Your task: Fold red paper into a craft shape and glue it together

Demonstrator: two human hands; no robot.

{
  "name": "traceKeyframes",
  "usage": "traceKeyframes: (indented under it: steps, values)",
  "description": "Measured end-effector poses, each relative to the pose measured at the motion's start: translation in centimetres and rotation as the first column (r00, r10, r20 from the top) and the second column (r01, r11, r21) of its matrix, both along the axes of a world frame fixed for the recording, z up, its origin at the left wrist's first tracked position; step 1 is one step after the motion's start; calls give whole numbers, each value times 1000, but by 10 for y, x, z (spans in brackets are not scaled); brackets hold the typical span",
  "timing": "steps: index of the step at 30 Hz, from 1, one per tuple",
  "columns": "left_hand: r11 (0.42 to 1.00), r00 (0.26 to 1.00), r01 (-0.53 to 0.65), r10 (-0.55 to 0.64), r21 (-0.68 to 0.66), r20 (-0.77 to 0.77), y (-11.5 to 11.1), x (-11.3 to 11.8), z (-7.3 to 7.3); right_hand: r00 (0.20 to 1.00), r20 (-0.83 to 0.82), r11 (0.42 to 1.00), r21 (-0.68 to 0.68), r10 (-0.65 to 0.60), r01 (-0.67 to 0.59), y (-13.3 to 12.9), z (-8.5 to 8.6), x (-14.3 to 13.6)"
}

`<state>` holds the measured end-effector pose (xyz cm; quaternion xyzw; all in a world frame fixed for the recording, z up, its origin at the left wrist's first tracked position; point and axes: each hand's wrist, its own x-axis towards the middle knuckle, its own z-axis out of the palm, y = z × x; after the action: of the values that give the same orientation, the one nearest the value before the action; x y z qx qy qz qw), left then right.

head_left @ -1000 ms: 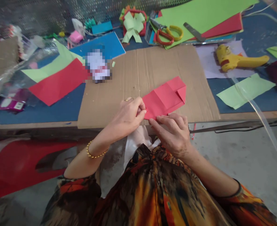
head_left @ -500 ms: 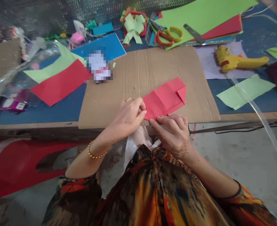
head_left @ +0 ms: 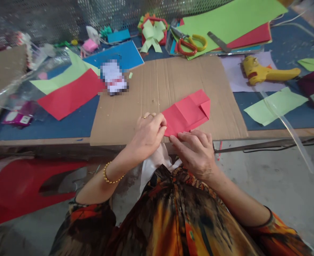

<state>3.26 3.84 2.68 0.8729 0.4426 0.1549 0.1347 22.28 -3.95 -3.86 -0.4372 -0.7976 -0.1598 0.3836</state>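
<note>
A folded piece of red paper point(head_left: 185, 112) lies slanted on a sheet of brown cardboard point(head_left: 135, 96) near the table's front edge. Creases cross it, and a small flap is turned over at its right end. My left hand point(head_left: 150, 133), closed, pinches the paper's left corner between thumb and bent fingers. Along the near edge, my right hand point(head_left: 195, 151) holds the paper with bent fingers, its thumb tip by the lower left part. The underside of the paper under both hands is hidden.
Scissors point(head_left: 191, 44) and a metal blade point(head_left: 218, 42) lie on green sheets point(head_left: 234, 21) at the back. A yellow glue gun point(head_left: 269, 71) with a clear glue stick is at right. Left are red strip point(head_left: 71, 94), pixelated object point(head_left: 114, 76), plastic film. Behind stands a paper bow point(head_left: 153, 33).
The view has shifted slightly. Both hands stay on the red paper in nearly the same places, and its folds look the same.
</note>
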Motion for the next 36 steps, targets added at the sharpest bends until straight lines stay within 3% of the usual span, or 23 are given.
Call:
traceKeyframes:
  steps: [4, 8, 11, 21, 36]
  values:
    - [973, 990, -36, 66, 230, -126, -9, 3, -10, 1000, -5, 1000, -12, -1, 1, -1, -3, 1]
    - [887, 970, -24, 132, 461, -203, -16, 5, -21, 1000, 0, 1000, -24, -10, 10, -2, -6, 3]
    - [833, 970, 9, 128, 554, -208, -18, 3, -24, 1000, 0, 999, -35, -16, 16, -2, -6, 3]
    - [717, 985, -29, 139, 696, -102, -46, 7, -25, 1000, -21, 998, -63, -15, 14, -2, -8, 4]
    - [700, 994, -27, 96, 714, -56, -58, 1, -48, 1000, -24, 998, -66, -1, -1, -3, -5, 2]
